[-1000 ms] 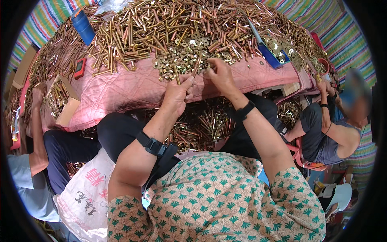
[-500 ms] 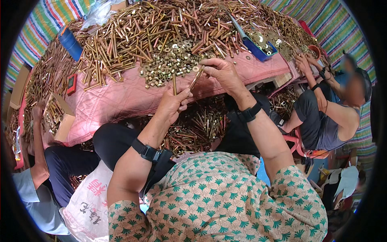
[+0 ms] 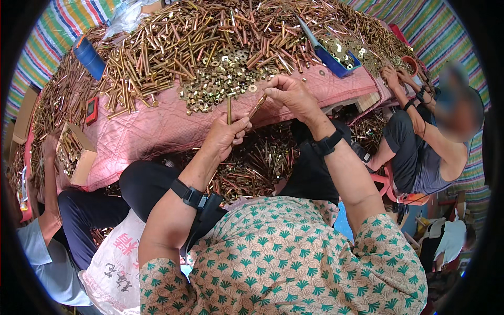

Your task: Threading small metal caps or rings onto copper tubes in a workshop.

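Observation:
My left hand (image 3: 227, 137) is closed around two long brass-coloured bolts. One bolt (image 3: 229, 109) stands nearly upright from the fingers; the other bolt (image 3: 256, 107) leans up to the right. At that leaning bolt's upper end, the thumb and fingertips of my right hand (image 3: 294, 95) are closed. Any small part between those fingertips is too small to make out. Just beyond both hands lies a heap of small nuts and sleeves (image 3: 210, 86), with flat washers (image 3: 239, 54) among them, on a pink quilted cloth (image 3: 152, 123).
A large bolt pile (image 3: 210, 26) covers the table's far part. Around it are a blue tray (image 3: 336, 65) of washers, a blue cylinder (image 3: 89, 58), a red device (image 3: 92, 110) and a cardboard box (image 3: 84, 163). People sit at both sides; more bolts (image 3: 257, 163) lie below the table edge.
My right fingertips and the leaning bolt's upper end have shifted slightly right and down. My left hand stays nearly in place with both bolts. The person at right has moved their head and hands.

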